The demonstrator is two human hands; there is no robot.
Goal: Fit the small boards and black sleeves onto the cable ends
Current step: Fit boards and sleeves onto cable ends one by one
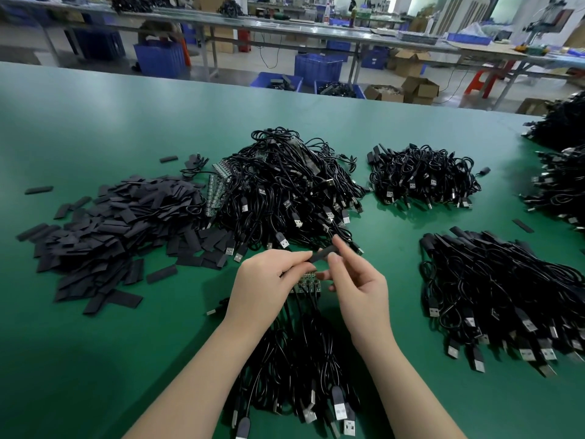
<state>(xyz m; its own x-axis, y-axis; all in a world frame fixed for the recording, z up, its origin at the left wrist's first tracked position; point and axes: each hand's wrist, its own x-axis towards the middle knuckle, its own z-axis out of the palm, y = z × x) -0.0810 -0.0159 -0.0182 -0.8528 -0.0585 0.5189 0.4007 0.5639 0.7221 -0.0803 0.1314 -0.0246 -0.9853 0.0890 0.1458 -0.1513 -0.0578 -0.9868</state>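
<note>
Fingers: left fingertips (304,256) and right fingertips (332,259) both pinch one black sleeve (323,252), a short flat tube held level above the green table (95,359), just in front of the centre cable heap. Left hand (269,280): curled, grasping the sleeve's near end; whether it also steadies the boards below cannot be told. Right hand (357,289): thumb and forefinger on the sleeve's far end, remaining fingers loosely bent. Small boards (308,285): a row of green circuit boards directly beneath the sleeve, partly hidden by the hands, each apparently joined to a black cable of the working bundle (300,375), which trails back toward the person and ends in USB plugs at the lower edge. Step in hand, by judgement: sleeving, with one sleeve being readied or opened for a board-fitted cable end. Next move likely calls for squeezing the flat sleeve open, lining its mouth up with one board's end, and sliding it on squarely without snagging the neighbouring boards. Stock of sleeves (110,229): large loose pile, left. Unworked cable heap (291,191): centre, behind the hands, with board strips (218,188) on its left flank. Further cable heap (424,179): right rear. Sleeved cables (506,296): fanned pile at right, seemingly finished.
</note>
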